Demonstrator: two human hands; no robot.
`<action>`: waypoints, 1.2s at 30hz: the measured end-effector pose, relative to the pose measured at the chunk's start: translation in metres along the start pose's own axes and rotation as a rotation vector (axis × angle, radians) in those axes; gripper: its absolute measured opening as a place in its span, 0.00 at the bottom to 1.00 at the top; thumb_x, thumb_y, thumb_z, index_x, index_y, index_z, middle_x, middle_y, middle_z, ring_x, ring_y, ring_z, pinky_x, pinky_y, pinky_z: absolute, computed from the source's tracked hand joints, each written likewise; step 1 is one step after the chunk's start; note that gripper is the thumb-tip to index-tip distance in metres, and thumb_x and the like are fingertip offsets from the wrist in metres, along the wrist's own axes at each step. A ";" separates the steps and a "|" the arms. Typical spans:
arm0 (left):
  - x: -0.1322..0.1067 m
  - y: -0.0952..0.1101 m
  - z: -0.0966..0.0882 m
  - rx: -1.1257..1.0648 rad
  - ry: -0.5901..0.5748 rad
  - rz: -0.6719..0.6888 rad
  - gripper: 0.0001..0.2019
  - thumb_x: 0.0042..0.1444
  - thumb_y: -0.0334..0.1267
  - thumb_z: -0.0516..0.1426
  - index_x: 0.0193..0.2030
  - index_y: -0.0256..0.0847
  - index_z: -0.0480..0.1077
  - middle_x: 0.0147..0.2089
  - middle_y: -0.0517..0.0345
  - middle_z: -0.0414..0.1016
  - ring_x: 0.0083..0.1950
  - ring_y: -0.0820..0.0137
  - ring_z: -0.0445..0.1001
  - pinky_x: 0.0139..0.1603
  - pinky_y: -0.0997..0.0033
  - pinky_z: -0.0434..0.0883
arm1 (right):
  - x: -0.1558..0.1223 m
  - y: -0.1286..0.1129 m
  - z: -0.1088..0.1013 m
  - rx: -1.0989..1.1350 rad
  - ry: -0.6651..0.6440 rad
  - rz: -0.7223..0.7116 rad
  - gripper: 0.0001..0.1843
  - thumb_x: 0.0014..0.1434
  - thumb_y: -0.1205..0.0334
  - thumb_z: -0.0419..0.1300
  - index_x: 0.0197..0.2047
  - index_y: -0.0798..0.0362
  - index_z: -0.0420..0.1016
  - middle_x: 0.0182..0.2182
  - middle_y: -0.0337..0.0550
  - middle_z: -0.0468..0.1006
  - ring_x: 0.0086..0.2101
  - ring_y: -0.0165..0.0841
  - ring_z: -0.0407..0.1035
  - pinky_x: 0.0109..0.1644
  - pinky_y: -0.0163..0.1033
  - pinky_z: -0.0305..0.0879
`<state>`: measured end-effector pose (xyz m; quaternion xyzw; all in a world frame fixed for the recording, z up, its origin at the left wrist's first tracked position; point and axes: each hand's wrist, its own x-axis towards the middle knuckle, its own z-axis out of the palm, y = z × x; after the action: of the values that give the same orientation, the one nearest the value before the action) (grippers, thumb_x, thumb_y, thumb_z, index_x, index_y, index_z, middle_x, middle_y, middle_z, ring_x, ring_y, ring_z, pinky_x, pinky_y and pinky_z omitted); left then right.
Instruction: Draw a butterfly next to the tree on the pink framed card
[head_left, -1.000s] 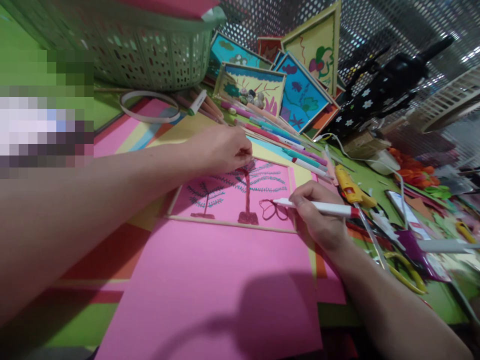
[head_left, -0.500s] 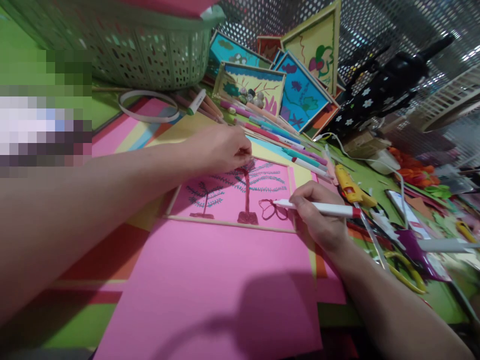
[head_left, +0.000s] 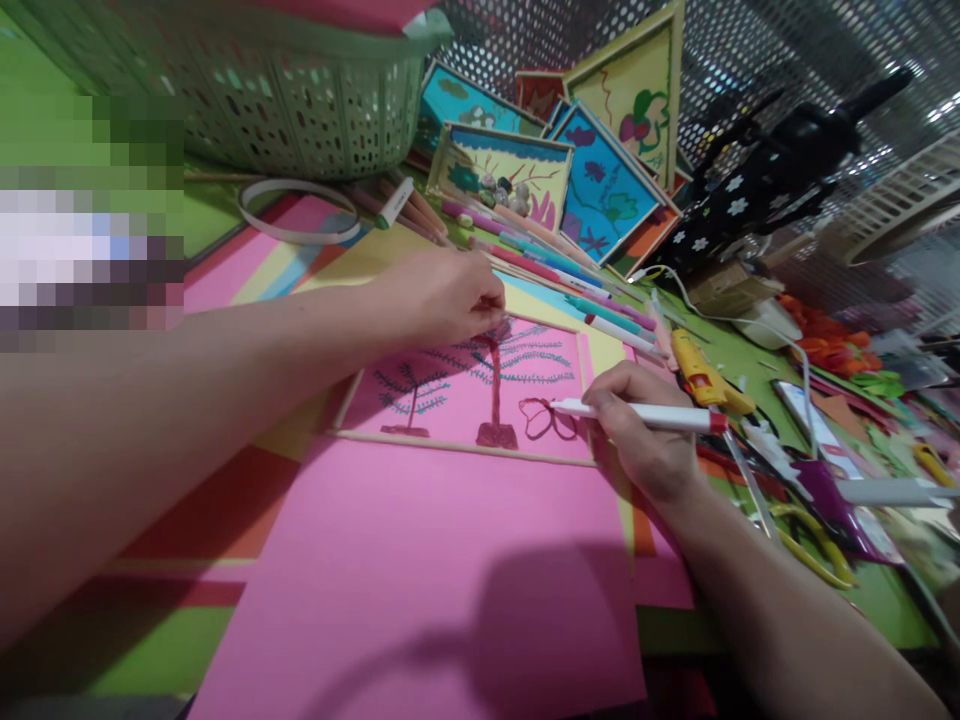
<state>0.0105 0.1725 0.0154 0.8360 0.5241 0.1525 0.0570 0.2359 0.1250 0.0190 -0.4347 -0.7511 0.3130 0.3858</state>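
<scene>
My right hand (head_left: 645, 425) is closed around a white felt-tip marker (head_left: 679, 417) with a red end. Its tip touches a dark red butterfly outline (head_left: 546, 420) on a pink sheet of paper (head_left: 420, 560). Beside that outline, two trees with brown trunks and blue-green branches are drawn on the pink. Thin wooden sticks (head_left: 465, 449) frame this drawing. At the frame's top edge my left hand (head_left: 450, 295) rests with curled fingers, partly over the larger tree's top; whatever the fingers hold is hidden.
Several markers (head_left: 555, 268) lie behind the drawing. Framed pictures (head_left: 607, 185) lean at the back, near a green basket (head_left: 322, 100). A white ring (head_left: 300, 238) lies left. On the right are a yellow glue gun (head_left: 701, 370), yellow-handled scissors (head_left: 821, 555) and a white cable (head_left: 757, 318).
The marker and my right hand have shifted very slightly to the right in the picture. My left hand has stayed at the top edge of the drawing.
</scene>
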 end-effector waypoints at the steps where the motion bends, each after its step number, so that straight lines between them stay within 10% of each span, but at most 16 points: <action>1: 0.000 0.001 0.000 0.008 -0.010 -0.007 0.15 0.58 0.37 0.51 0.39 0.34 0.78 0.38 0.48 0.78 0.39 0.61 0.74 0.36 0.66 0.65 | 0.000 0.000 0.000 0.004 -0.001 0.011 0.08 0.49 0.64 0.57 0.20 0.51 0.67 0.13 0.34 0.68 0.15 0.25 0.61 0.18 0.32 0.56; 36: 0.000 0.002 -0.003 0.095 -0.075 -0.057 0.15 0.60 0.37 0.50 0.42 0.35 0.77 0.41 0.51 0.78 0.42 0.63 0.74 0.38 0.68 0.65 | 0.000 0.000 0.000 0.029 0.001 -0.016 0.08 0.49 0.66 0.57 0.19 0.52 0.68 0.14 0.34 0.69 0.15 0.25 0.62 0.17 0.31 0.57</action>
<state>0.0119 0.1715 0.0187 0.8276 0.5518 0.0941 0.0411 0.2358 0.1250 0.0188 -0.4231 -0.7498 0.3207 0.3949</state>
